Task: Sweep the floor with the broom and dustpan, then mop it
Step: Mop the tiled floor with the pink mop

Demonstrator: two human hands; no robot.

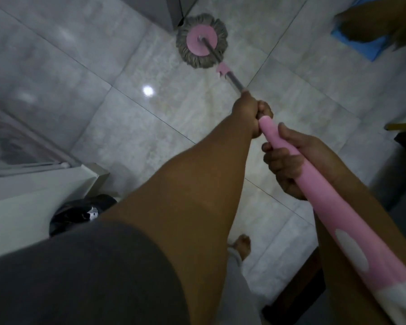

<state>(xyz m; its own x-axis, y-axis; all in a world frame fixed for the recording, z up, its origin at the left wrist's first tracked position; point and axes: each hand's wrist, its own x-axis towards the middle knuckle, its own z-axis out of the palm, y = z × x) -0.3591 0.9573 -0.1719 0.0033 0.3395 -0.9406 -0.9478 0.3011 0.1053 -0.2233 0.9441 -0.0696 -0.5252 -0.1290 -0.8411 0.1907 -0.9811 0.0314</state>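
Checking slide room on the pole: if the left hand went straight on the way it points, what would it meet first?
Probably the pink clip on the metal pole, a short way ahead of the left hand; the mop head lies just beyond it on the floor tiles.

text: none readable | mop handle (pixel 331 207): white oval patch (pixel 350 252), no legible print | view: dim, blurred

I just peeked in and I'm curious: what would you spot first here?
First the round mop head, pink in the middle with grey strands, lying on the pale tiled floor near the top. Next its pink handle, running toward the lower right, with the left hand gripping nearer the mop and the right hand behind it.
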